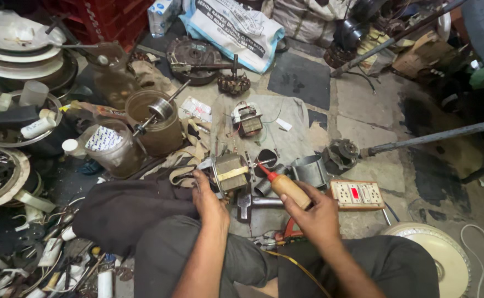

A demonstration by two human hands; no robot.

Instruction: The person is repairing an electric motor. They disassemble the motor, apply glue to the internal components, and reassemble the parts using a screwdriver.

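Cluttered workshop floor, parts everywhere: left hand (209, 200) grips the small motor (230, 173) to steady it, right hand (314, 212) wraps the oil bottle (284, 186), red nozzle aimed at its shaft.

stone floor (363, 127), grey cloth (286, 118), switchboard (357, 194)

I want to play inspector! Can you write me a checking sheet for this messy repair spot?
Surface: stained stone floor, grey cloth spread on it.
Job's things: motor core; brown squeeze bottle with red nozzle pointing at it.
Clutter: hammer, metal cylinder, jars, stacked fan covers, small parts.
Grip: left hand steadies the motor core; right hand holds the bottle.
Cables: yellow wire over the lap, white cord at right.
Surroundings: socket board, printed sack, metal rods.
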